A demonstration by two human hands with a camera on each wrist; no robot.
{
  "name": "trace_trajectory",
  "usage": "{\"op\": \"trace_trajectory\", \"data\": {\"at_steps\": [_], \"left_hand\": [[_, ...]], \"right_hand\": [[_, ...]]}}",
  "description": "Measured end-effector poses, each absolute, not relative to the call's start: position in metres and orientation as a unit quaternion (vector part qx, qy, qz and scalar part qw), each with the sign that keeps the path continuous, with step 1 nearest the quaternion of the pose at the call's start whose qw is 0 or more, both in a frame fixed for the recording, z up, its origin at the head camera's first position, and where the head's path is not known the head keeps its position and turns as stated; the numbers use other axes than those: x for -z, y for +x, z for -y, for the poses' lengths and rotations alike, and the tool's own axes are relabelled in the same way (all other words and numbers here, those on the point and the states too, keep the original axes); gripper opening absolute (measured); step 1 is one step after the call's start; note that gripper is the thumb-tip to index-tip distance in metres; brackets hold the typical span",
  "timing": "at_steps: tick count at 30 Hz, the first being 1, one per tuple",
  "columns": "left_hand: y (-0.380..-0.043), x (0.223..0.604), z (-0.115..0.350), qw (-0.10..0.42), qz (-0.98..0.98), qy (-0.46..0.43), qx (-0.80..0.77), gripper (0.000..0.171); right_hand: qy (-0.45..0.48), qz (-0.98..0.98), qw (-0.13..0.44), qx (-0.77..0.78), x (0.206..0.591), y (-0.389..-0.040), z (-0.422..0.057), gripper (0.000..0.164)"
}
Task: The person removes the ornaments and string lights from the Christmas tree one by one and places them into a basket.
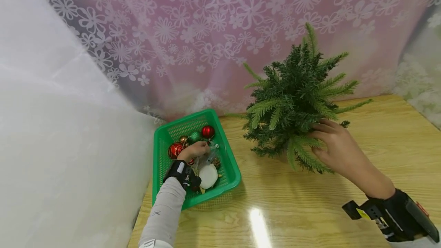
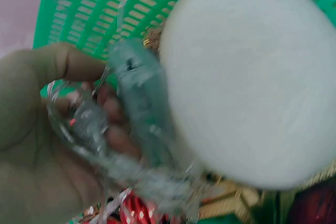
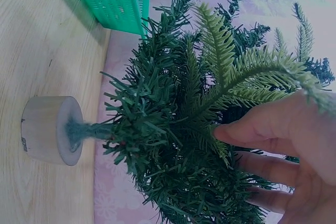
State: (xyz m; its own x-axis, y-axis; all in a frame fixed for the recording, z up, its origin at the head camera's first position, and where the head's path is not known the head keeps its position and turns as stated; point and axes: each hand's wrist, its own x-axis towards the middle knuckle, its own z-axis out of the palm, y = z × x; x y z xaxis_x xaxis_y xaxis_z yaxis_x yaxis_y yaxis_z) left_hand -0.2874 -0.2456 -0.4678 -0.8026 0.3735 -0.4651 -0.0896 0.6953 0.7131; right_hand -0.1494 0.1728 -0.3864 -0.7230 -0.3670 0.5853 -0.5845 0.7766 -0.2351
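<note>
My left hand (image 1: 195, 150) is down inside the green plastic basket (image 1: 231, 160). In the left wrist view its fingers curl round a bundle of clear-wired string lights (image 2: 152, 182) with a translucent, tube-like case (image 2: 144, 103). Beside them lies a round white object (image 2: 252, 77). My right hand (image 1: 335, 144) reaches into the side of a small artificial Christmas tree (image 1: 293, 95). In the right wrist view, the thumb and fingers hold a light green branch (image 3: 210, 100) near its base; some fingertips are hidden by needles. The tree's round base (image 3: 47, 129) stands on the table.
The basket also holds a red bauble (image 1: 208, 131), a green bauble (image 1: 195, 136), a red-and-gold ornament (image 1: 175, 150) and a pine cone (image 1: 216, 162). Under everything is a wooden table (image 1: 275, 209). A pink floral curtain (image 1: 213, 41) hangs behind, with a white sheet (image 1: 69, 144) at left.
</note>
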Motion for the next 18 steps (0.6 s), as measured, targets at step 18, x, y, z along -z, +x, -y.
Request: {"op": "trace_trajectory", "data": {"at_steps": [18], "left_hand": [[-0.267,0.479,0.231,0.249,-0.924,0.052,-0.286,0.041]], "right_hand": [[0.284,0.904,0.256,-0.191,0.388,-0.149,-0.173,0.024]]}}
